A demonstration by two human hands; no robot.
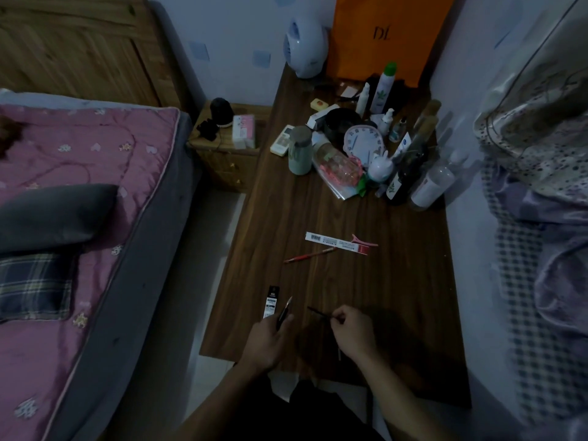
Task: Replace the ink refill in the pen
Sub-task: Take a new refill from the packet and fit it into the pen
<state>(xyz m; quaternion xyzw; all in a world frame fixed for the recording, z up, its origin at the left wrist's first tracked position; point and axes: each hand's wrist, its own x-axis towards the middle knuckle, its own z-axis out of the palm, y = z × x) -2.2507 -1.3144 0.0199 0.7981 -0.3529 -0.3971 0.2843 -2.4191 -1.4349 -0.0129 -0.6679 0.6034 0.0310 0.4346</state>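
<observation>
My left hand (269, 337) grips a dark pen part (284, 312) whose pale pointed tip aims up and away from me. A thin dark refill (318, 312) is pinched in my right hand (353, 332); its free end points left toward the pen part, a short gap apart. Both hands hover low over the near part of the wooden table (397, 281). A black-and-white refill packet (271, 301) lies just left of my left hand. Farther up the table lie a red pen (310, 255) and a long white packet (337, 242).
A pink hair clip (364, 241) rests on the white packet. Bottles, a round clock (362, 142) and jars crowd the table's far end in front of an orange bag (385, 33). A bed (79, 192) runs along the left; patterned cloth (541, 218) hangs on the right.
</observation>
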